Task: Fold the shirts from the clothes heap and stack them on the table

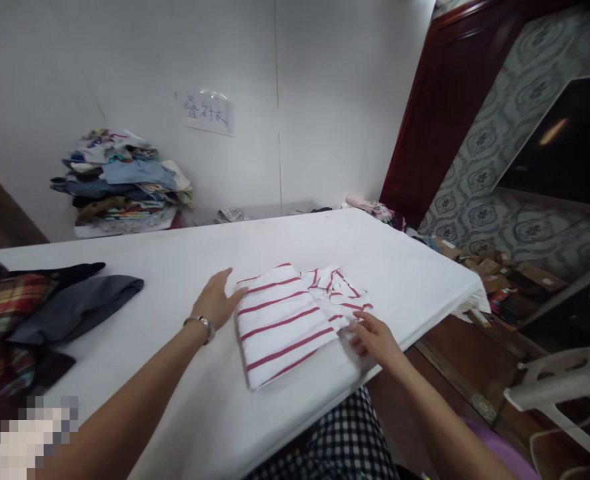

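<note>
A white shirt with dark red stripes (pixel 279 327) lies partly folded on the white-covered table (pixel 175 400). Its main part forms a flat block, while the collar end (pixel 337 287) spreads loosely to the right. My left hand (pixel 218 300), with a silver bracelet at the wrist, is at the block's upper left edge, fingers apart, the thumb over the cloth. By the lower right of the collar end is my right hand (pixel 372 337), its fingers loosely bent and partly hidden from view; whether they pinch the cloth I cannot tell.
Dark and plaid garments (pixel 19 320) lie on the table's left side. A tall clothes pile (pixel 125 180) stands behind the table, and more clothes (pixel 375 210) lie past its far right corner. To the right are a white plastic stool (pixel 565 380) and cardboard boxes (pixel 539 280).
</note>
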The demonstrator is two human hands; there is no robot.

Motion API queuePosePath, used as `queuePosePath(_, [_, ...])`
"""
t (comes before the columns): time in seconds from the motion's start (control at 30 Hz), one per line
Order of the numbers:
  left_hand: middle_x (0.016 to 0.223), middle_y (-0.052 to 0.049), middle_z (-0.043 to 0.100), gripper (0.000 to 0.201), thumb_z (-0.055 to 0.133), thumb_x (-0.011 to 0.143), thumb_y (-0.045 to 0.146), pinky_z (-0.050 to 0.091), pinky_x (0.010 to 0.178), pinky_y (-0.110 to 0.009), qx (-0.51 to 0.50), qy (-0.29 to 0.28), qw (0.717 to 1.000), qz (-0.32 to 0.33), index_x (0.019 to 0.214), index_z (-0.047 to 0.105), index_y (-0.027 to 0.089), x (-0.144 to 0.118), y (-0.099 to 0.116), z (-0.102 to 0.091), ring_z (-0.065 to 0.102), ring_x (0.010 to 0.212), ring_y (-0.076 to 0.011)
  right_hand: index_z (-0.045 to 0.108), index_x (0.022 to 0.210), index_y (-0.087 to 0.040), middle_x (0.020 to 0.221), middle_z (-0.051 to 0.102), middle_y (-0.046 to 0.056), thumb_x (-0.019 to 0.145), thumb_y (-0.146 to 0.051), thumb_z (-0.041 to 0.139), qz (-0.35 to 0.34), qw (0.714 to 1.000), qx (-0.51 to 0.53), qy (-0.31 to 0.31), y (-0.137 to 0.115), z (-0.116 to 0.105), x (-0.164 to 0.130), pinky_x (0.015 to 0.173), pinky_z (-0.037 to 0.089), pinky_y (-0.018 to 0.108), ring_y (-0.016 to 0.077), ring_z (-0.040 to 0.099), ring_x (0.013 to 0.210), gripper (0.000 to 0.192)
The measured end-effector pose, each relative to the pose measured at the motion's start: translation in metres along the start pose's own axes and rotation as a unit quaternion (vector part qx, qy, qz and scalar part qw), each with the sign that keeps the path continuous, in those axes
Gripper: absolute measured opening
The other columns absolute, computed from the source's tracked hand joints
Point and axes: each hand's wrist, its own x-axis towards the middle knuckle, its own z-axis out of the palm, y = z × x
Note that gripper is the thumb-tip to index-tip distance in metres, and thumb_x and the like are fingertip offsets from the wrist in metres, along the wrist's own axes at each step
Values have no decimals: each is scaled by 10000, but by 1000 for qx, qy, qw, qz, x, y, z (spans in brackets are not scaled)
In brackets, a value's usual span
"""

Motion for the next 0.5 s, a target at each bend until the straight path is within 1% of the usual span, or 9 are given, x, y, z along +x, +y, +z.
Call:
queuePosePath(0.07, [1456, -141, 413, 691, 489, 810, 498, 336, 1092, -378, 36, -40, 996, 75, 1386, 398, 127, 14, 13, 9, 417, 1309, -276, 539, 1152, -180, 915, 682, 81, 707, -393, 704, 50, 997, 62, 7, 4, -4, -9, 458, 516, 274, 200, 668, 693, 520])
queuePosePath(0.1, [1468, -132, 402, 675, 489, 813, 490, 287, 1120, -384, 58, -64, 991, 102, 1382, 407, 136, 21, 19, 17, 368, 1346, -269, 530, 1161, -180, 968, 682, 100, 691, -387, 731, 66, 994, 87, 6, 4, -2, -11, 480, 538, 288, 211, 676, 730, 551])
queuePosePath(0.17, [1495, -119, 364, 660, 473, 823, 501, 222, 1142, -424, 100, -113, 980, 133, 1386, 408, 162, 34, 32, 33, 297, 1387, -265, 522, 1164, -179, 1054, 666, 128, 668, -383, 766, 89, 988, 128, 2, 0, 5, -13, 511, 565, 317, 229, 683, 777, 590])
queuePosePath(0.27, [1524, -104, 308, 654, 448, 830, 532, 154, 1140, -504, 144, -171, 963, 148, 1397, 398, 210, 49, 46, 56, 226, 1416, -282, 532, 1107, -178, 1083, 639, 123, 653, -372, 788, 107, 977, 184, -17, -6, 19, -15, 560, 589, 344, 223, 676, 810, 556])
queuePosePath(0.33, [1528, -94, 300, 654, 460, 820, 541, 123, 1140, -519, 150, -193, 957, 155, 1397, 397, 240, 58, 53, 68, 208, 1423, -281, 531, 1048, -188, 1032, 631, 86, 659, -365, 785, 115, 966, 228, -32, -8, 26, -18, 612, 600, 346, 190, 663, 799, 498])
queuePosePath(0.4, [1534, -82, 290, 669, 480, 804, 550, 101, 1144, -514, 148, -204, 954, 164, 1402, 388, 264, 67, 57, 77, 191, 1429, -272, 512, 1019, -204, 979, 620, 51, 666, -363, 777, 119, 958, 258, -34, -8, 30, -22, 635, 600, 336, 167, 651, 793, 470])
queuePosePath(0.5, [1551, -76, 243, 734, 518, 765, 581, 71, 1152, -498, 142, -225, 948, 174, 1415, 366, 274, 83, 63, 86, 159, 1438, -267, 475, 1062, -227, 933, 611, 25, 657, -369, 767, 110, 964, 238, -35, -7, 36, -26, 549, 576, 292, 180, 650, 809, 519])
